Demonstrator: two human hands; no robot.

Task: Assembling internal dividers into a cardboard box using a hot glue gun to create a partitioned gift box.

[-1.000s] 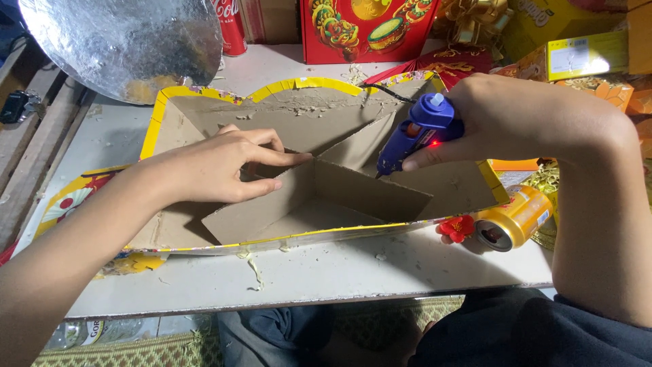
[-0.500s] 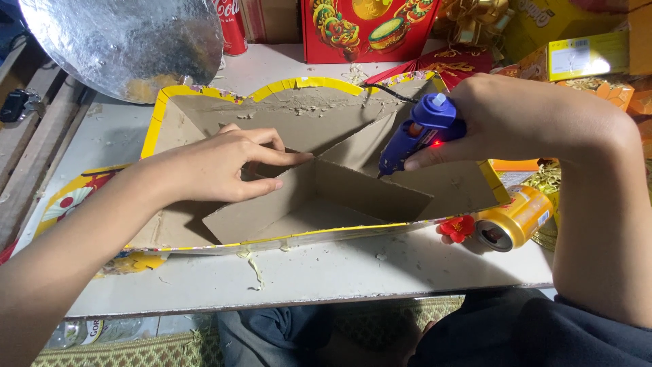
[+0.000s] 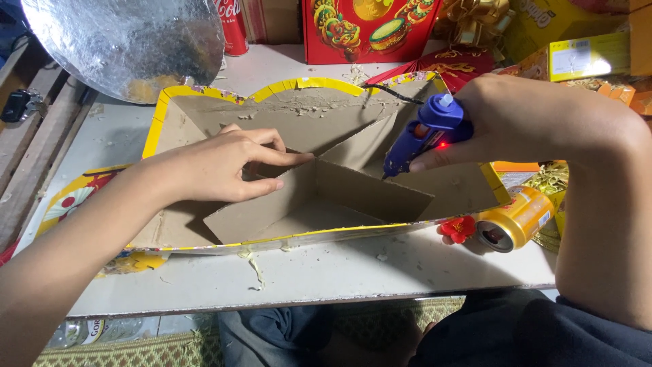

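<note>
- Pale tabletop, flecked with dried glue strings, crowded along the far edge.
- Left hand: fingers pressed together and laid over the top edge of the cardboard divider, thumb on the near face, pinching the strip upright. Unmoved over the last second.
- Right hand: closed around the blue glue gun, one finger stretched along the trigger. Nozzle angled down and toward the left hand, at or just above the divider's right-hand seam; contact not discernible. Shifted only slightly to the right since a second ago, red lamp lit throughout.
- Reading: seam kept under the nozzle, strip kept clamped.
- Divider: plain brown card, matte, folded at a sharp corner just beyond the left fingertips.
- Around both hands: shallow yellow-edged tray, scalloped far rim, brown inside, crusted with old glue.
- Right of the gun hand, near edge: glossy yellow can lying on its side, red paper flower touching it.
- Beyond the left hand: crinkled silver foil disc; beyond the gun, red printed box.
</note>
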